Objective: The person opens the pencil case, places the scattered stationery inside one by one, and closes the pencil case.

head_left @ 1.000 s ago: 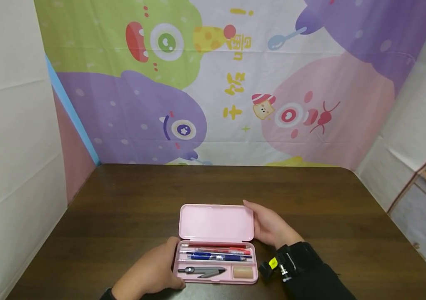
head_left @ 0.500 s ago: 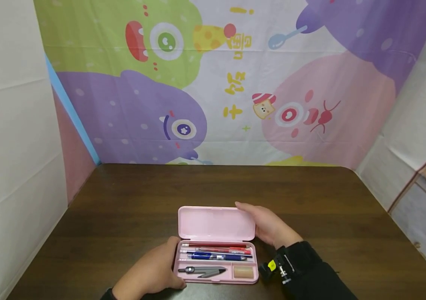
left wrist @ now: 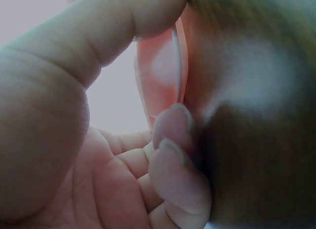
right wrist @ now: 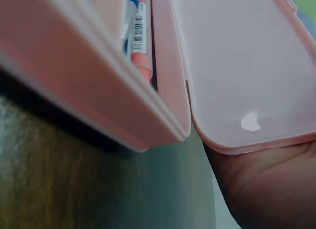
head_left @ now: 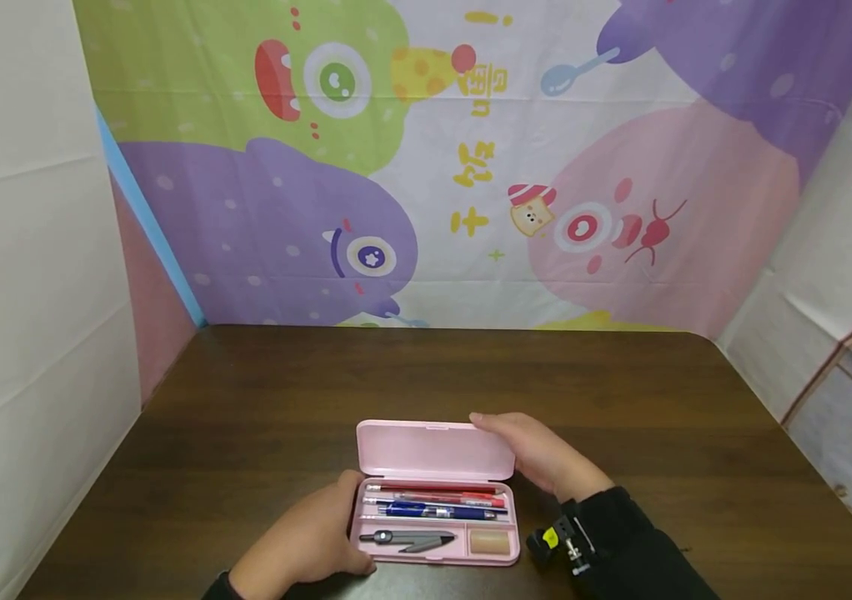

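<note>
A pink pencil case (head_left: pixel 437 560) stands unfolded on the table, its lid (head_left: pixel 433 450) raised at the back and leaning slightly forward. My left hand (head_left: pixel 313 529) grips the left end of the case, thumb at the front corner. In the left wrist view the fingers (left wrist: pixel 175 182) curl beside its pink wall. My right hand (head_left: pixel 549 454) holds the lid at its right end, a fingertip at the top edge; the other fingers are hidden behind it. Inside lie a blue pen (head_left: pixel 437 511), a red pen (head_left: pixel 463 499), a dark red pencil (head_left: pixel 433 487), a grey compass (head_left: pixel 407 539) and a beige eraser (head_left: pixel 489 542).
The dark wooden table (head_left: pixel 283 392) spreads around the case. A cartoon-printed cloth (head_left: pixel 456 292) hangs along its back edge, with white cloth (head_left: pixel 36 292) at the left side. A small camera (head_left: pixel 546 542) sits on the right wrist.
The lid has tipped forward, its top edge lower than before. My right hand has slid inward along the lid's top edge. My left hand keeps its grip; the view shifts slightly.
</note>
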{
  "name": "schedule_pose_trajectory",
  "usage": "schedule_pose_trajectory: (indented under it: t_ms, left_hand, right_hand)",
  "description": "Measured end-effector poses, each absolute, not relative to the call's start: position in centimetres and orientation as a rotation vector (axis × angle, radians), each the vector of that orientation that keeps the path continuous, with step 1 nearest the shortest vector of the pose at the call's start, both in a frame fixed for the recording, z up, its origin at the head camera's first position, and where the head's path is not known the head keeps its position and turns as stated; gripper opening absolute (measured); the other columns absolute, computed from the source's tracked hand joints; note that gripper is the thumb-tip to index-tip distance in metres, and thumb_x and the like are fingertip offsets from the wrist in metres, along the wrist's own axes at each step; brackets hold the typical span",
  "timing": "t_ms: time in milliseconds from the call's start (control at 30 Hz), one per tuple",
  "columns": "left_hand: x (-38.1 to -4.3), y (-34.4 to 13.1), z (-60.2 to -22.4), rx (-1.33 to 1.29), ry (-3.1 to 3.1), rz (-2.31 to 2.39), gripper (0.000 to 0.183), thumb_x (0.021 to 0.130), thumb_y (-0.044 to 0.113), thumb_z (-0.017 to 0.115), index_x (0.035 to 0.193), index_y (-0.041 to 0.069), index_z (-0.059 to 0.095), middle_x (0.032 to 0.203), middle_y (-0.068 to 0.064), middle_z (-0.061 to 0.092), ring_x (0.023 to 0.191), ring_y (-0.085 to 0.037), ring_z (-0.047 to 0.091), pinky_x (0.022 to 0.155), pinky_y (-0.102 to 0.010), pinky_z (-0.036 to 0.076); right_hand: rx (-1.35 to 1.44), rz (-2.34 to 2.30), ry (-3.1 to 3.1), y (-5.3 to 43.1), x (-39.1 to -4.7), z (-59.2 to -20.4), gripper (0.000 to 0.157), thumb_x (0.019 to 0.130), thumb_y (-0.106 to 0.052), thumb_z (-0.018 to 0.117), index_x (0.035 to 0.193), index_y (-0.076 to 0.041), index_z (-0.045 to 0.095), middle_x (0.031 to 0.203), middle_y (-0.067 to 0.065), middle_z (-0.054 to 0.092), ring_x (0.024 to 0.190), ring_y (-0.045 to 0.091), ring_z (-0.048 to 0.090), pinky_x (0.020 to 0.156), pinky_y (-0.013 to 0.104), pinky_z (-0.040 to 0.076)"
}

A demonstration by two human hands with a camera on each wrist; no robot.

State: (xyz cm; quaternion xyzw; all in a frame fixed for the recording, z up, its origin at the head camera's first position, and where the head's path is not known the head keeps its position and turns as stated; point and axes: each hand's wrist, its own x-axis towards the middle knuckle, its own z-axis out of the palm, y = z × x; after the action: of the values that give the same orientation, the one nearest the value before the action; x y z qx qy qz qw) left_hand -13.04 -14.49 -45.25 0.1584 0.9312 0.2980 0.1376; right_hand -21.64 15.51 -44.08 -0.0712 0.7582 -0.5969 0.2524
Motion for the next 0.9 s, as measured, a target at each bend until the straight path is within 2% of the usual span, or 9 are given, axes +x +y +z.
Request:
schedule_pose_trajectory:
  t_ms: [300,500,667,900]
  left_hand:
    - [-13.0,-14.5,-45.4,0.491,2.726,0.838,0.089,0.053,0.035,0.092,0.122,0.002,0.045,0.096,-0.005,0.062,0.079,-0.019,0.056,0.073,-0.045,0.049]
    - [-13.1,-14.5,-45.3,0.462,2.704,0.835,0.092,0.054,0.035,0.092,0.125,0.002,0.044,0.100,-0.007,0.062,0.082,-0.020,0.057,0.076,-0.048,0.050]
    - [-13.1,-14.5,-45.4,0.475,2.720,0.828,0.092,0.053,0.035,0.092,0.124,0.002,0.044,0.099,-0.007,0.062,0.082,-0.020,0.057,0.075,-0.047,0.050]
    - [-13.1,-14.6,-45.5,0.498,2.718,0.830,0.096,0.053,0.036,0.092,0.128,0.002,0.042,0.100,-0.007,0.062,0.082,-0.020,0.057,0.076,-0.048,0.050]
  right_hand:
    - [-0.421,-1.529,2.161,16.1,-21.0,-44.4,0.045,0.098,-0.045,0.050,0.104,-0.007,0.074,0.100,0.008,0.069,0.097,0.023,0.059,0.092,0.041,0.044]
    - [-0.547,-1.525,2.112,16.3,-20.2,-44.2,0.039,0.101,-0.039,0.048,0.115,-0.012,0.072,0.112,0.006,0.069,0.108,0.023,0.059,0.100,0.046,0.041]
    - [-0.623,-1.467,2.115,16.4,-19.5,-44.0,0.037,0.102,-0.038,0.045,0.121,-0.017,0.069,0.118,0.005,0.069,0.113,0.022,0.059,0.102,0.050,0.041]
    - [-0.699,-1.391,2.141,16.5,-19.1,-44.2,0.032,0.102,-0.038,0.047,0.124,-0.026,0.067,0.119,-0.002,0.068,0.113,0.019,0.061,0.100,0.045,0.045]
